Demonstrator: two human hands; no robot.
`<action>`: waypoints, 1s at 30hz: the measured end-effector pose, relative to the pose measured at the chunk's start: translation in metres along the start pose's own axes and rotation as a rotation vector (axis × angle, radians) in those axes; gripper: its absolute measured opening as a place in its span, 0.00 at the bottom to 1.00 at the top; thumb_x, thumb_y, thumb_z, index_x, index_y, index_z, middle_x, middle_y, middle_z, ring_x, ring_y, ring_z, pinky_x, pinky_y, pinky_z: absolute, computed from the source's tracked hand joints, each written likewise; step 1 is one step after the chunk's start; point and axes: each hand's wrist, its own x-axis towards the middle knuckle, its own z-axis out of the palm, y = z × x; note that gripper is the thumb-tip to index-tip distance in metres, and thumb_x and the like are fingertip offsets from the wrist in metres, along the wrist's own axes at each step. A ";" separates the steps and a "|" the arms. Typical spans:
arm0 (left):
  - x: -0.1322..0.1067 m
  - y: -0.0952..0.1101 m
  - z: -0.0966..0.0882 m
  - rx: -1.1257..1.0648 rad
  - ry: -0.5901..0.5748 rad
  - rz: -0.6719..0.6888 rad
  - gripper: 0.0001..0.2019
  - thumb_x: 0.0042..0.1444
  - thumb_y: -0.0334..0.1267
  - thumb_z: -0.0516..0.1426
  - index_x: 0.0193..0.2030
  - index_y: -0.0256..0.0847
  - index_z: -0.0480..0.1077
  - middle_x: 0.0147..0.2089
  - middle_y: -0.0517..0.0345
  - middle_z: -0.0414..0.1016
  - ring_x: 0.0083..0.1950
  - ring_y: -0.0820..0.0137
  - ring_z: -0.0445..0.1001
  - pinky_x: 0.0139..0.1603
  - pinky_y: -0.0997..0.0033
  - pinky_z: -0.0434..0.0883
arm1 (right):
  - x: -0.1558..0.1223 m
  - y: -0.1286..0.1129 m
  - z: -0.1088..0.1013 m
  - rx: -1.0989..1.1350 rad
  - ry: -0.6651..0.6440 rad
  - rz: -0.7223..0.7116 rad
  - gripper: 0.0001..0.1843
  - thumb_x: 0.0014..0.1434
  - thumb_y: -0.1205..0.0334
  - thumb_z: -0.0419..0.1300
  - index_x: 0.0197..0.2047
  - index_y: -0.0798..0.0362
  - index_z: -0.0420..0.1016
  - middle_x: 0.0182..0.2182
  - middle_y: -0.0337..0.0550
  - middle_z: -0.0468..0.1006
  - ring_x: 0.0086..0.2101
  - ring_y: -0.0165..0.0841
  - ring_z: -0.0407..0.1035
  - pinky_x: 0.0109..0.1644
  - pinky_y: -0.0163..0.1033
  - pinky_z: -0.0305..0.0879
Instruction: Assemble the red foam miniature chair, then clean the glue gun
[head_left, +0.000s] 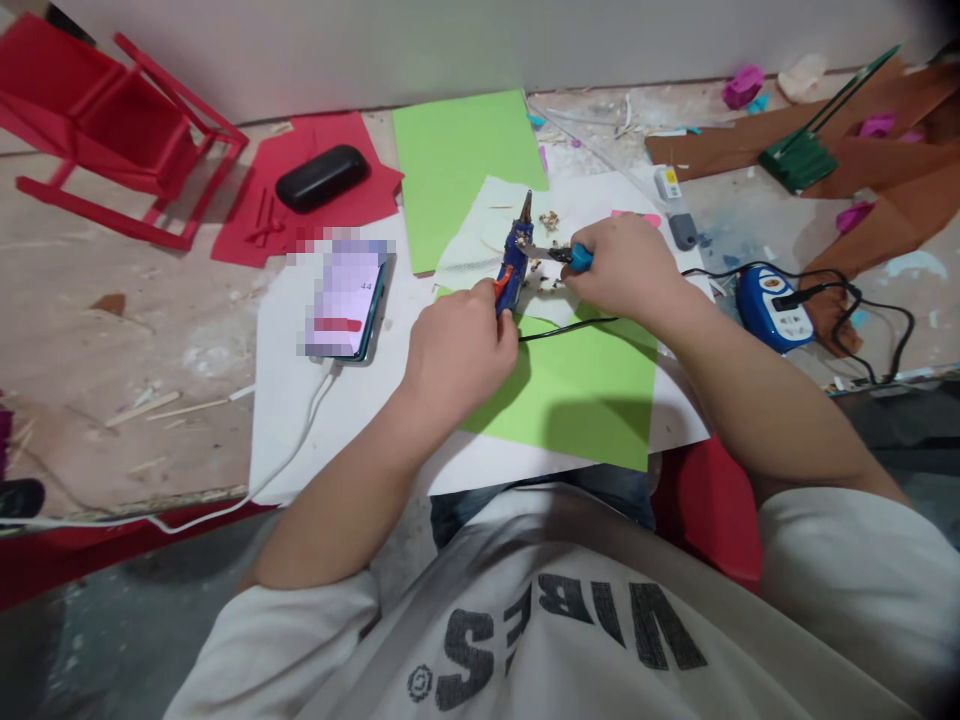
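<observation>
My left hand (463, 342) is closed around the handle of a blue glue gun (516, 245) with an orange trigger, its dark nozzle pointing away from me. In my right hand (622, 262) is a blue-handled knife (580, 257), its metal blade touching the side of the glue gun's barrel. Brownish crumbs (550, 221) lie around the gun on a white paper towel (469, 240). Beneath my hands is a light green sheet (585, 400) on top of a larger white sheet (300, 420). A black cord (570, 328) runs across the green sheet.
A phone (345, 300) with a white cable lies left, near a black case (322, 179) on red sheets. A red model rocking chair (142, 130) stands far left. To the right are a blue power socket (776, 308), brown sheets (862, 180) and a dark green piece (799, 160).
</observation>
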 end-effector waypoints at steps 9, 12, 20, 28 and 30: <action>-0.002 0.002 0.001 0.029 -0.029 0.041 0.21 0.78 0.36 0.52 0.67 0.30 0.79 0.53 0.28 0.89 0.52 0.37 0.89 0.53 0.49 0.80 | 0.001 -0.002 -0.002 -0.069 -0.013 0.049 0.05 0.66 0.61 0.71 0.37 0.49 0.82 0.39 0.54 0.87 0.47 0.54 0.83 0.51 0.51 0.75; -0.004 0.004 0.002 0.046 -0.022 0.048 0.22 0.77 0.36 0.52 0.69 0.29 0.78 0.53 0.28 0.88 0.52 0.37 0.89 0.53 0.49 0.80 | -0.001 -0.005 -0.004 -0.076 -0.014 0.055 0.03 0.68 0.61 0.70 0.41 0.51 0.84 0.44 0.60 0.90 0.50 0.55 0.83 0.55 0.53 0.76; -0.003 0.008 -0.003 0.063 -0.027 -0.003 0.22 0.78 0.36 0.52 0.69 0.29 0.78 0.56 0.26 0.88 0.55 0.36 0.90 0.54 0.48 0.81 | -0.009 -0.016 -0.006 -0.247 0.126 0.101 0.19 0.72 0.68 0.60 0.61 0.62 0.86 0.56 0.69 0.91 0.55 0.58 0.86 0.52 0.50 0.70; 0.000 0.003 -0.004 -0.012 0.020 0.000 0.21 0.79 0.39 0.52 0.66 0.32 0.81 0.56 0.28 0.90 0.55 0.37 0.90 0.56 0.49 0.80 | -0.011 -0.021 -0.007 -0.295 0.164 0.106 0.22 0.76 0.68 0.53 0.63 0.58 0.85 0.56 0.66 0.90 0.56 0.55 0.85 0.52 0.49 0.68; 0.001 0.001 -0.003 -0.037 0.013 0.005 0.21 0.79 0.39 0.52 0.65 0.32 0.82 0.56 0.28 0.90 0.56 0.37 0.90 0.55 0.49 0.79 | -0.009 -0.019 -0.008 -0.286 0.201 0.122 0.22 0.75 0.68 0.54 0.62 0.56 0.86 0.55 0.64 0.90 0.54 0.54 0.84 0.53 0.49 0.70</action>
